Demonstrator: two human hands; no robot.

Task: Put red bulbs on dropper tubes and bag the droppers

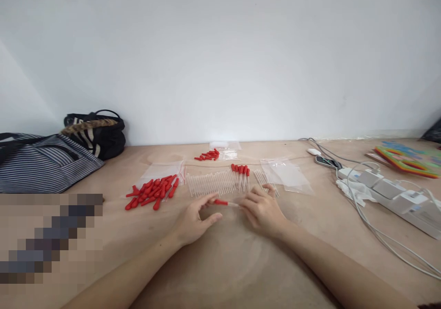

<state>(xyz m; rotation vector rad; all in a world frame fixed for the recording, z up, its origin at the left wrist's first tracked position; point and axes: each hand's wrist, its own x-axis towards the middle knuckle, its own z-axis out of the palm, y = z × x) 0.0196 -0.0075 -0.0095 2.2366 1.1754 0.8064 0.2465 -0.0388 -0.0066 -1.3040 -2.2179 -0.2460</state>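
In front of me my right hand (260, 210) has its fingers closed around the clear tube of a dropper. The dropper's red rubber bulb (221, 202) points left, toward my left hand (198, 218). My left thumb stands apart from the fingers, whose tips are beside the bulb; whether they touch it is unclear. Just beyond my hands lies a row of clear tubes (212, 183). Several droppers with red bulbs (241, 170) continue that row on its right, and more bare tubes (263, 178) follow. A pile of loose red bulbs (153, 191) is left of my left hand.
Plastic bags (287, 176) lie right and left of the tubes. Near the wall sit a few more red bulbs (207, 155) and tubes. A power strip (396, 203) with cables stands right, beside colourful sheets (406, 160). Bags, one striped (44, 162), occupy the left.
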